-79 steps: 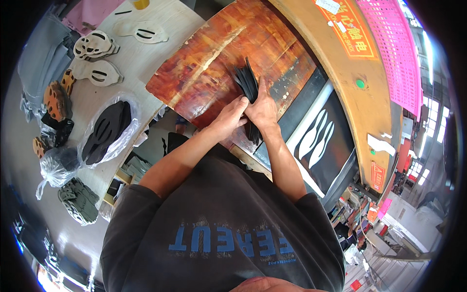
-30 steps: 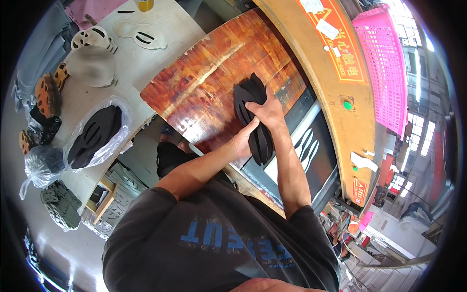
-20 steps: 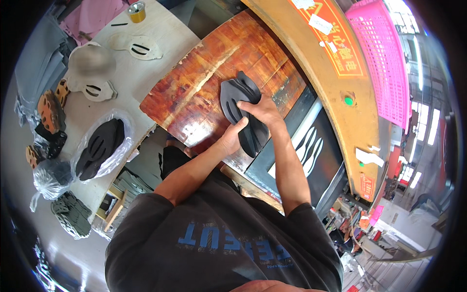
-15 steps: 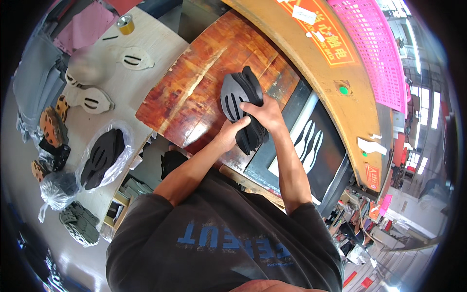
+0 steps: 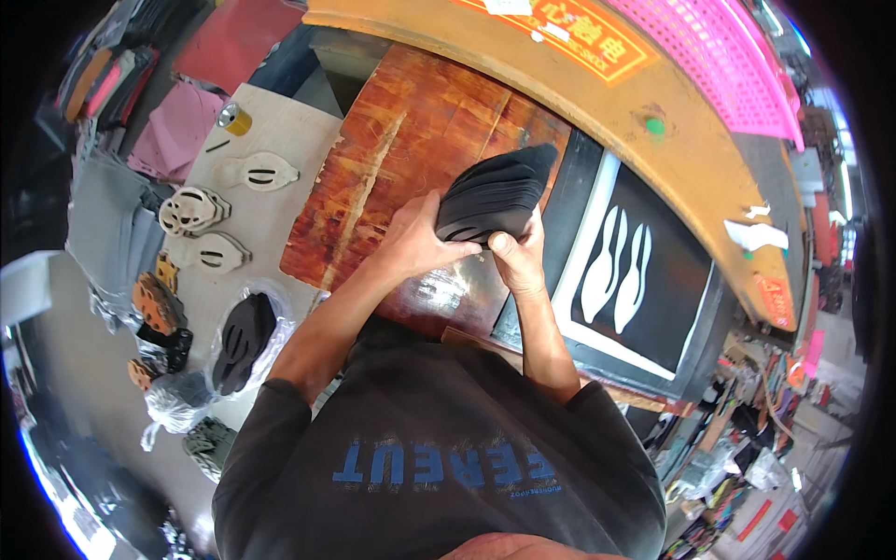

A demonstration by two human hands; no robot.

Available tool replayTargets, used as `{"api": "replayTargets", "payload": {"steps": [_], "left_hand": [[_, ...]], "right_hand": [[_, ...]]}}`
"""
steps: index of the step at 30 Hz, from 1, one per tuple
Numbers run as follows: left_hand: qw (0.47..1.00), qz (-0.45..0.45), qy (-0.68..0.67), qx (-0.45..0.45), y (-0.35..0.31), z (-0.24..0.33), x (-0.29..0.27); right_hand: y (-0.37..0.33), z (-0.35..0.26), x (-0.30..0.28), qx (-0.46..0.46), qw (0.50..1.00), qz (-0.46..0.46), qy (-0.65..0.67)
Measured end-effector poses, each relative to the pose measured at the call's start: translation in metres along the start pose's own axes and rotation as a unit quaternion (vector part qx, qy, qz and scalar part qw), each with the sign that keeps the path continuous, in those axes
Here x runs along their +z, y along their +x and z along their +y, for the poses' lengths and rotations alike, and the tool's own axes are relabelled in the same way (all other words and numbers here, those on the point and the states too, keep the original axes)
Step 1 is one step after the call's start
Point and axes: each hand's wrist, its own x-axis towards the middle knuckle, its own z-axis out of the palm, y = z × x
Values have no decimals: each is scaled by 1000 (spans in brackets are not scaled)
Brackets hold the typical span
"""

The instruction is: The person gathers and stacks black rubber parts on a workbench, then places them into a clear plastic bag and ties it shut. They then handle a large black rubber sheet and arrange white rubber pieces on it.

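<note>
A thick stack of black sole-shaped cutouts is held edge-on above a worn reddish wooden board. My left hand grips the stack's left end, fingers wrapped over its edge. My right hand clamps the lower right side, thumb pressed up against the stack. Both forearms rise from my dark shirt at the lower edge.
A black sheet with two white sole-shaped holes lies right of the board. An orange machine frame arcs behind. On the left table are cream cutouts, a bag of black pieces, orange pieces and a small yellow can.
The stack has been gathered and squared between both hands, lifted and turned more edge-on over the board; the view has tilted, showing more of the left table.
</note>
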Motion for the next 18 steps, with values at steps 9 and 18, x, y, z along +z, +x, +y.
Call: {"api": "replayTargets", "payload": {"steps": [9, 18], "left_hand": [[925, -39, 369, 85, -19, -28, -4], [944, -57, 317, 78, -12, -67, 6]], "right_hand": [[-3, 60, -65, -59, 993, 99, -12], [40, 78, -72, -66, 971, -17, -228]]}}
